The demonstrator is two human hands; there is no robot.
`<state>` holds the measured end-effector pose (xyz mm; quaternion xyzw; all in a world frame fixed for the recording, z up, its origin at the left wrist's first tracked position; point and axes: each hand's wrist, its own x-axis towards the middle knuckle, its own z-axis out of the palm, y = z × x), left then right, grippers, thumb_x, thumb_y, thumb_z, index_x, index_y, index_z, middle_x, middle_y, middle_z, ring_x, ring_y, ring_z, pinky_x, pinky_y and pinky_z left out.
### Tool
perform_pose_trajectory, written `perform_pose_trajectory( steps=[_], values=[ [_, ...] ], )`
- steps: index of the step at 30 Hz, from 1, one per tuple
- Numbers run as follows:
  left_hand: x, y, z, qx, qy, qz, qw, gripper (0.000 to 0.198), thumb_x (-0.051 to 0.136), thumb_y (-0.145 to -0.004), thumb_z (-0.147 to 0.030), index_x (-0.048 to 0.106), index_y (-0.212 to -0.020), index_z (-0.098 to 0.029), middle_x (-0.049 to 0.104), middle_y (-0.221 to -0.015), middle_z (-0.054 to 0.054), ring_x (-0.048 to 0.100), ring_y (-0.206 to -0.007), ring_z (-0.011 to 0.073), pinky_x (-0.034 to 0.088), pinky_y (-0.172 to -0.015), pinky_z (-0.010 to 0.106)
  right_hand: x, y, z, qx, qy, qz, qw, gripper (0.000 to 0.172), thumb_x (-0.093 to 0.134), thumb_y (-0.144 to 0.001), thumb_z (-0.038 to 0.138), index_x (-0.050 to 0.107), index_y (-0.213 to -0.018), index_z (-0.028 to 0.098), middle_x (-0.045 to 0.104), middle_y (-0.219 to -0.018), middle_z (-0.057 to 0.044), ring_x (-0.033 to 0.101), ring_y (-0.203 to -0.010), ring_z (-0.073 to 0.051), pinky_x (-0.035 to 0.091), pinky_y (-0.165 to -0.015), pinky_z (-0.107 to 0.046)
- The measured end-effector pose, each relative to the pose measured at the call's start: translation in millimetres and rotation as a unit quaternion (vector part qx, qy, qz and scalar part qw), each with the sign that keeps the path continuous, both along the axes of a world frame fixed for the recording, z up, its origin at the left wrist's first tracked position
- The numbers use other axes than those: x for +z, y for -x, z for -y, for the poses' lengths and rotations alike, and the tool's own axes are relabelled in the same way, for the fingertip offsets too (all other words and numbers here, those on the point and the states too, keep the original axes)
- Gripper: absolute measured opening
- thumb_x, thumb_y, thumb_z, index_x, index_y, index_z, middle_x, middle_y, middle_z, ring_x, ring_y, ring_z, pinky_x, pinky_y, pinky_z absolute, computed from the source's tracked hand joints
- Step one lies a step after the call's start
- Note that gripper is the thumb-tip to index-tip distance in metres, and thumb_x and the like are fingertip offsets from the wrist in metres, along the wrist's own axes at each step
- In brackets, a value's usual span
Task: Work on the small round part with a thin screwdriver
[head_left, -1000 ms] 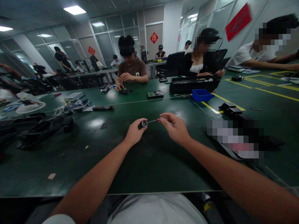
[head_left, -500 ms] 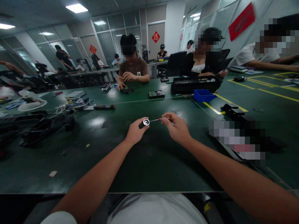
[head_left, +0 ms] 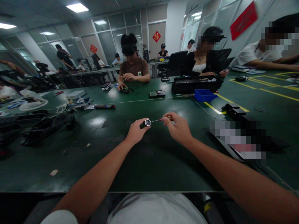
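My left hand (head_left: 136, 130) is closed around a small round part (head_left: 147, 122) with a bright white rim and a dark inside, pinched between thumb and fingers. In my right hand (head_left: 177, 126) is a screwdriver (head_left: 161, 119) with a reddish handle, held in the fingertips. Its thin metal shaft points left, and the tip meets the edge of the round part; whether it sits inside the part is too small to tell. Both hands are above the green table (head_left: 163, 168), near its middle.
Ahead lie a hard drive (head_left: 157, 93), a blue bin (head_left: 205, 95) and a long black housing (head_left: 197, 84). A dark pen-like tool (head_left: 104, 106) and black plastic parts (head_left: 46, 127) are to the left. A co-worker (head_left: 134, 70) sits opposite, handling another drive.
The view has shifted very slightly. My hands keep the same hold, and the round part appears turned a little, its dark inside less bright than before.
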<state>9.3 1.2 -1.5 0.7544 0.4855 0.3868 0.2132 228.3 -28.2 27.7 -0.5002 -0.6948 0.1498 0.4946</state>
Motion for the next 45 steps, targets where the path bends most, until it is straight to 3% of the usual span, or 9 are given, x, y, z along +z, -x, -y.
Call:
perform_pose_trajectory(
  steps=[5, 13, 19, 25, 30, 32, 36, 41, 45],
  values=[
    [0.6, 0.6, 1.6, -0.012, -0.027, -0.044, 0.999, 0.037, 0.072, -0.086, -0.023, 0.068, -0.123, -0.026, 0.069, -0.127, 0.007, 0.060, -0.123, 0.0269, 0.028, -0.120, 0.056, 1.2, -3.3, -1.1, -0.040, -0.019, 0.052, 0.998, 0.047, 0.060, -0.089, 0.059, 0.054, -0.058, 0.024, 0.054, -0.051, 0.002, 0.048, -0.048, -0.014, 0.033, -0.050, -0.029],
    [1.4, 0.7, 2.8, -0.018, -0.045, -0.070, 0.996, 0.037, 0.072, -0.087, -0.025, 0.066, -0.124, -0.027, 0.069, -0.127, 0.006, 0.060, -0.123, 0.0258, 0.023, -0.120, 0.059, -2.8, 0.5, 0.2, 0.058, -0.008, 0.008, 0.998, 0.021, 0.055, -0.095, 0.041, 0.065, -0.099, 0.023, 0.072, -0.083, -0.003, 0.067, -0.070, -0.019, 0.049, -0.066, -0.033],
    [0.9, -1.4, 5.1, -0.029, -0.039, -0.077, 0.996, 0.036, 0.072, -0.087, -0.027, 0.067, -0.122, -0.027, 0.069, -0.125, 0.005, 0.060, -0.121, 0.0259, 0.022, -0.119, 0.060, 1.7, 1.7, 2.9, 0.028, 0.011, 0.029, 0.999, 0.035, 0.046, -0.099, 0.047, 0.066, -0.083, 0.024, 0.061, -0.060, 0.001, 0.058, -0.056, -0.017, 0.038, -0.055, -0.030],
    [-0.2, 0.8, 3.0, -0.014, -0.045, -0.063, 0.997, 0.037, 0.073, -0.086, -0.026, 0.067, -0.122, -0.026, 0.070, -0.124, 0.006, 0.061, -0.118, 0.0263, 0.031, -0.117, 0.055, -5.1, 1.7, -4.4, 0.035, 0.024, -0.010, 0.999, 0.023, 0.047, -0.097, 0.036, 0.062, -0.108, 0.023, 0.068, -0.075, -0.002, 0.063, -0.066, -0.019, 0.044, -0.063, -0.032],
    [0.4, 1.1, 3.2, -0.021, -0.038, -0.064, 0.997, 0.037, 0.074, -0.085, -0.024, 0.068, -0.122, -0.026, 0.070, -0.123, 0.006, 0.062, -0.116, 0.0266, 0.034, -0.116, 0.053, -4.5, -2.5, -6.6, 0.047, 0.057, 0.006, 0.997, 0.034, 0.042, -0.099, 0.045, 0.065, -0.086, 0.023, 0.064, -0.069, -0.001, 0.061, -0.065, -0.019, 0.042, -0.061, -0.032],
    [0.1, 0.7, 3.6, -0.026, -0.037, -0.069, 0.997, 0.037, 0.074, -0.085, -0.024, 0.068, -0.122, -0.026, 0.070, -0.123, 0.006, 0.062, -0.115, 0.0266, 0.034, -0.115, 0.054, -3.8, -1.9, -5.0, 0.043, 0.052, 0.004, 0.998, 0.031, 0.042, -0.099, 0.042, 0.064, -0.089, 0.023, 0.065, -0.072, -0.002, 0.060, -0.064, -0.019, 0.040, -0.060, -0.032],
    [-0.1, 0.2, 3.2, -0.019, -0.044, -0.076, 0.996, 0.037, 0.073, -0.086, -0.026, 0.068, -0.122, -0.026, 0.070, -0.123, 0.006, 0.062, -0.116, 0.0267, 0.036, -0.113, 0.052, -6.7, 4.5, -3.2, 0.042, 0.044, -0.086, 0.994, 0.016, 0.054, -0.092, 0.036, 0.058, -0.100, 0.023, 0.067, -0.081, -0.003, 0.061, -0.068, -0.018, 0.045, -0.062, -0.032],
    [3.4, -2.9, 5.7, -0.003, -0.033, -0.064, 0.997, 0.036, 0.073, -0.085, -0.023, 0.068, -0.121, -0.024, 0.070, -0.122, 0.007, 0.063, -0.114, 0.0266, 0.041, -0.109, 0.049, -14.3, 6.1, -13.3, 0.081, 0.073, -0.222, 0.969, 0.024, 0.064, -0.086, 0.045, 0.060, -0.093, 0.022, 0.069, -0.085, -0.004, 0.065, -0.077, -0.020, 0.053, -0.074, -0.036],
    [6.4, -5.7, 8.0, -0.031, -0.055, -0.052, 0.997, 0.038, 0.072, -0.087, -0.023, 0.067, -0.124, -0.027, 0.068, -0.127, 0.006, 0.060, -0.122, 0.0256, 0.026, -0.120, 0.056, -24.4, -2.5, -27.1, 0.091, 0.154, -0.321, 0.930, 0.032, 0.055, -0.090, 0.055, 0.059, -0.086, 0.024, 0.064, -0.074, -0.003, 0.064, -0.070, -0.020, 0.057, -0.076, -0.041]
  ],
)
